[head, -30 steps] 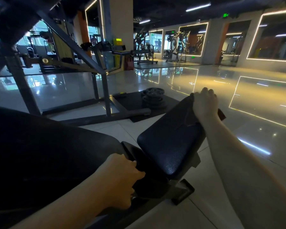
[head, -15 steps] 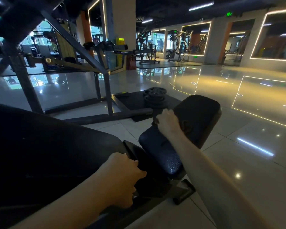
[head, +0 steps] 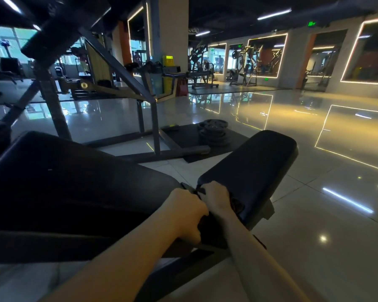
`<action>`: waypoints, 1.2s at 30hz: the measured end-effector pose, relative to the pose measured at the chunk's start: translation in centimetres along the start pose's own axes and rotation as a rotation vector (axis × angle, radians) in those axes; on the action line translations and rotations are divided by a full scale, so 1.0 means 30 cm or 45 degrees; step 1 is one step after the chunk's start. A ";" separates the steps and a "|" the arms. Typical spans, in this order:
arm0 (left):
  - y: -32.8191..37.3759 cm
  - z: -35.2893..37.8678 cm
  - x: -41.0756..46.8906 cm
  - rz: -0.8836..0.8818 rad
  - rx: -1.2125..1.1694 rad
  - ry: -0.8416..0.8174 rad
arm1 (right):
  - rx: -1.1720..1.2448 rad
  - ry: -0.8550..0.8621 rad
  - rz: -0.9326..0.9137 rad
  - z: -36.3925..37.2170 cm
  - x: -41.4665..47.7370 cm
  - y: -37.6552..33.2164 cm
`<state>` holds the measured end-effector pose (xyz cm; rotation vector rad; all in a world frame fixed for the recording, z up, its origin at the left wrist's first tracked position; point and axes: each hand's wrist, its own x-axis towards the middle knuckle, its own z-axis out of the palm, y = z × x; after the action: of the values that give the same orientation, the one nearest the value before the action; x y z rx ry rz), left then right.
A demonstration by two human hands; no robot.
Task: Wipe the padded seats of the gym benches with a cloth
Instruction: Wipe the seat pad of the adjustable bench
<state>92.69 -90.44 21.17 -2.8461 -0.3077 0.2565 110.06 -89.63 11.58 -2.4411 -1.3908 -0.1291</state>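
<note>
Cloth: lower centre, on the seat pad's near end; looks soft, light and limp, best bunched in the palm.
Right hand: curled over the cloth, pressing down.
Left hand: curled round the frame.

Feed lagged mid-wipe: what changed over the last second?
The right hand dragged the cloth along the seat pad from its far end to its near end, beside the left hand. Nothing taken or released. The left hand kept its grip on the bench frame.
</note>
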 end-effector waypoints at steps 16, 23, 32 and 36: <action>-0.369 -0.317 -0.428 -0.435 -0.375 -0.475 | 0.704 0.050 0.534 -0.151 -0.209 -0.208; -0.414 -0.388 -0.797 -0.471 -0.031 -0.363 | 0.419 0.123 0.501 -0.137 -0.190 -0.242; -0.509 -0.340 -0.923 -0.445 -0.409 0.001 | 0.481 -0.017 0.602 -0.234 -0.196 -0.334; -0.525 -0.334 -0.913 -0.456 -0.506 0.000 | 0.529 -0.001 0.392 -0.330 -0.205 -0.551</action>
<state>65.45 -84.39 39.07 -3.0930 -0.9513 0.1328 93.62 -90.13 23.36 -2.2592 -0.9119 0.2129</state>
